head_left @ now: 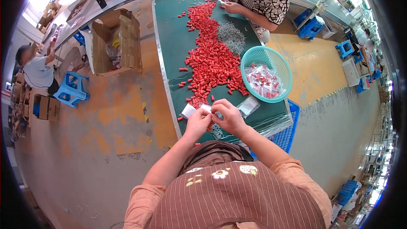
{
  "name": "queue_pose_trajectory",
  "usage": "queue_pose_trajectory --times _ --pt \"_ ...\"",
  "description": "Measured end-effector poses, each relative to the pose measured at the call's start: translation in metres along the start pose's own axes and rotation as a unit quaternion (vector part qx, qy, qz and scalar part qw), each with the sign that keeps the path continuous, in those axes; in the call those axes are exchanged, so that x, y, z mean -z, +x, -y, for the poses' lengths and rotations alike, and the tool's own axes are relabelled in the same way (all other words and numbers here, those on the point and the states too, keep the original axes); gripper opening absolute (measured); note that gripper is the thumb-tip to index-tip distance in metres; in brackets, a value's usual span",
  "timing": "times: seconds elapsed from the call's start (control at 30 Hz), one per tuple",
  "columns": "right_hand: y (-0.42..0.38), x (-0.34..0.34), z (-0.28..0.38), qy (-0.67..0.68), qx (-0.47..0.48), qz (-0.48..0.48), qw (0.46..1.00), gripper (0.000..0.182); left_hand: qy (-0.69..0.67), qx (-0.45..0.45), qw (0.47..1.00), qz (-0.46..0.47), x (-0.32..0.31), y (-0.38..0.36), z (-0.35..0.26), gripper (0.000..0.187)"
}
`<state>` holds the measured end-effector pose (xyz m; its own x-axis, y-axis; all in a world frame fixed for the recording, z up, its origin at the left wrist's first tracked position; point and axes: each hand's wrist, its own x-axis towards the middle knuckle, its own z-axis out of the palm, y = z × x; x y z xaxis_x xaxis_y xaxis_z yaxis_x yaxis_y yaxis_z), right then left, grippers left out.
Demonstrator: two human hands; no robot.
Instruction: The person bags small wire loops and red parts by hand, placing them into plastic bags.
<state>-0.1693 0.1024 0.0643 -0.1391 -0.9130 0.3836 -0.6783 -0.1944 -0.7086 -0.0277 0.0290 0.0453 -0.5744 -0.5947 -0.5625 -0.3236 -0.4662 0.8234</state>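
Observation:
My left hand [199, 123] and my right hand [229, 116] meet at the near end of the green table. The fingers of both are closed on a small plastic bag [206, 107], partly hidden behind them. Just left of it lies a white packet [188, 111]. Beyond my hands spreads a long heap of red plastic plugs [212, 65]. Clear plastic bags [249, 105] lie right of my right hand. A few grey screws [217, 132] rest below my hands, near the table's edge.
A turquoise basket [288, 74] holding filled bags stands at the table's right edge, with a blue crate [288, 131] below. A pile of screws [231, 37] lies farther back. A co-worker [263, 0] works at the far right side. An open cardboard box [129, 44] stands left.

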Motion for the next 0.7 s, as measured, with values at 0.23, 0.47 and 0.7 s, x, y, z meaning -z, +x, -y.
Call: queue_pose_trajectory --times 0.23,0.47,0.7 --pt "-0.003 0.018 0.007 -0.056 0.058 0.033 0.996 0.019 0.013 -0.013 1.000 -0.007 -0.001 -0.005 0.000 0.012" --pt "-0.005 0.023 0.002 -0.017 -0.004 0.037 0.999 0.016 0.061 -0.048 0.997 -0.020 -0.007 -0.009 -0.005 0.012" --pt "-0.006 0.022 0.000 0.004 -0.002 0.048 0.999 0.017 0.076 -0.079 0.994 -0.021 -0.007 -0.009 -0.004 0.013"
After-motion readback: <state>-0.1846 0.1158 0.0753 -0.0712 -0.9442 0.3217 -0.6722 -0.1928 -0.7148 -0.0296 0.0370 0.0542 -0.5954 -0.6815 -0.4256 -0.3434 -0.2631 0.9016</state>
